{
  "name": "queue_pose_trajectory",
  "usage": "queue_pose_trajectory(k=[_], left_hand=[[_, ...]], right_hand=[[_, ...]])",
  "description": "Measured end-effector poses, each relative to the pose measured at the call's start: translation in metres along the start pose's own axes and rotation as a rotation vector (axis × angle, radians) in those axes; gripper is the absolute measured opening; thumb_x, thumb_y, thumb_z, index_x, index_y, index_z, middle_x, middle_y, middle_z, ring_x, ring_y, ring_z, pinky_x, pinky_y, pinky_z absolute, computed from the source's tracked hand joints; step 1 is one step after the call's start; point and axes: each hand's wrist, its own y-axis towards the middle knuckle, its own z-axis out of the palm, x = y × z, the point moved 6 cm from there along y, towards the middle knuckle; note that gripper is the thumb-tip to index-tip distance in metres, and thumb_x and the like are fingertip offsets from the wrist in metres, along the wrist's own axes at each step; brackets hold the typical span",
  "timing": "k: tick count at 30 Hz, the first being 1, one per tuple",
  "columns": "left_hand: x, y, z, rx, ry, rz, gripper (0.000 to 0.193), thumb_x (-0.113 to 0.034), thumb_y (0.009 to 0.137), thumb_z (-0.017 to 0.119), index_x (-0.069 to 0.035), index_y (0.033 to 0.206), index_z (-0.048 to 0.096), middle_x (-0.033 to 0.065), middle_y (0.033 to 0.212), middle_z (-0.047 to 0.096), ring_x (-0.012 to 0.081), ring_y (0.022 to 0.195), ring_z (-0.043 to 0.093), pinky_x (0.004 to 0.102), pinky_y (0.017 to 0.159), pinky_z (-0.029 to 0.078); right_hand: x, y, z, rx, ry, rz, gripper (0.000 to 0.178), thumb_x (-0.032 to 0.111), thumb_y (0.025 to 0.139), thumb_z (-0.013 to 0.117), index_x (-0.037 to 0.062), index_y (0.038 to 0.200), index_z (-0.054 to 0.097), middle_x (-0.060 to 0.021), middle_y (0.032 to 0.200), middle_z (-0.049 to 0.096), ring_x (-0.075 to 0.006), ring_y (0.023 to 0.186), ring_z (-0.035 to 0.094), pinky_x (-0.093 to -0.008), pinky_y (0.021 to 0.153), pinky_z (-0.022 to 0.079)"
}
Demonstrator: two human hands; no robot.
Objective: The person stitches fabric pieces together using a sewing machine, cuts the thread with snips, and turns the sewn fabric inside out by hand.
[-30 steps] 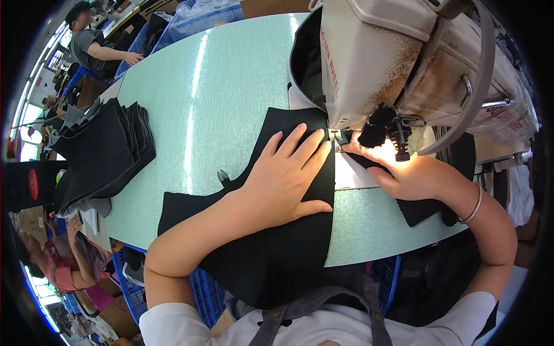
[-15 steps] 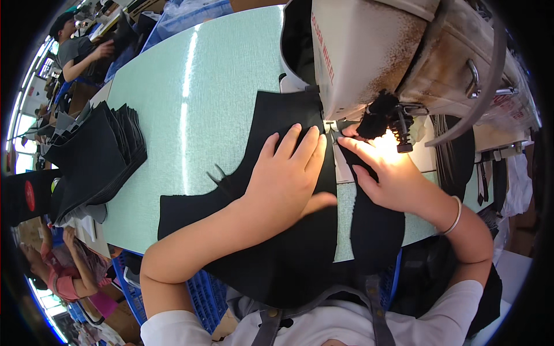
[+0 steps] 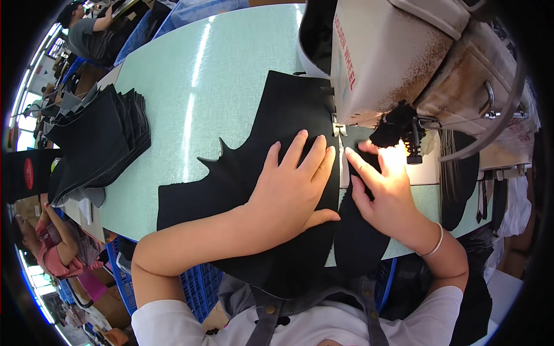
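Black fabric panels (image 3: 300,109) at presser foot (image 3: 339,128), under both hands

Near edge: shows a blue crate (image 3: 199,291) below the green table (image 3: 161,121). Larger panel: lies on the table, overhangs the edge toward the grey apron (image 3: 265,323). Smaller panel (image 3: 360,236): lies just to the right, with a narrow gap near the edge. Left hand (image 3: 291,196): rests palm down on larger panel, fingers slightly spread; grips nothing. Right hand (image 3: 389,199): rests half open on smaller panel, thumb and forefinger apart; shows no grip, far fingers partly lost in glare. Beyond: sewing machine (image 3: 398,52), rust-speckled. Far left: black stack (image 3: 98,144). Farther: seated co-worker (image 3: 89,34).
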Motion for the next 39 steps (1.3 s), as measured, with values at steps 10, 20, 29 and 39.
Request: queue_pose_trajectory(k=[10, 20, 29, 39], left_hand=[[0.011, 0.002, 0.002, -0.055, -0.072, 0.062, 0.087, -0.059, 0.074, 0.071, -0.001, 0.135, 0.049, 0.0215, 0.135, 0.044, 0.0415, 0.136, 0.034, 0.0591, 0.106, 0.033], [0.03, 0.016, 0.006, -0.064, -0.077, 0.155, 0.077, -0.059, 0.075, 0.07, -0.01, 0.133, 0.055, 0.0199, 0.141, 0.041, 0.0436, 0.134, 0.035, 0.0602, 0.105, 0.034], [0.016, 0.007, -0.003, 0.155, 0.021, 0.092, 0.098, -0.059, 0.069, 0.075, -0.006, 0.143, 0.04, 0.0218, 0.14, 0.042, 0.0446, 0.139, 0.028, 0.0654, 0.105, 0.031], [0.03, 0.015, -0.002, 0.095, -0.073, 0.166, 0.092, -0.06, 0.067, 0.075, -0.017, 0.143, 0.046, 0.0209, 0.144, 0.038, 0.0471, 0.14, 0.025, 0.0616, 0.109, 0.027]], right_hand=[[-0.004, -0.002, 0.008, 0.105, 0.07, 0.081, 0.045, 0.004, 0.074, 0.069, -0.0023, 0.117, 0.06, -0.0153, 0.118, 0.059, -0.0353, 0.098, 0.059, -0.0425, 0.085, 0.046], [-0.012, 0.005, 0.007, 0.001, -0.034, -0.021, 0.036, 0.009, 0.078, 0.069, -0.002, 0.113, 0.064, -0.0185, 0.106, 0.067, -0.0294, 0.087, 0.069, -0.0354, 0.076, 0.056], [0.0, 0.0, 0.005, 0.031, -0.144, 0.04, 0.04, 0.014, 0.079, 0.072, -0.0008, 0.114, 0.061, -0.0143, 0.096, 0.063, -0.0266, 0.082, 0.063, -0.0401, 0.075, 0.049], [-0.018, 0.001, 0.005, -0.022, 0.048, 0.026, 0.033, 0.011, 0.082, 0.07, -0.0008, 0.111, 0.061, -0.0127, 0.076, 0.062, -0.0302, 0.065, 0.063, -0.0379, 0.06, 0.05]])
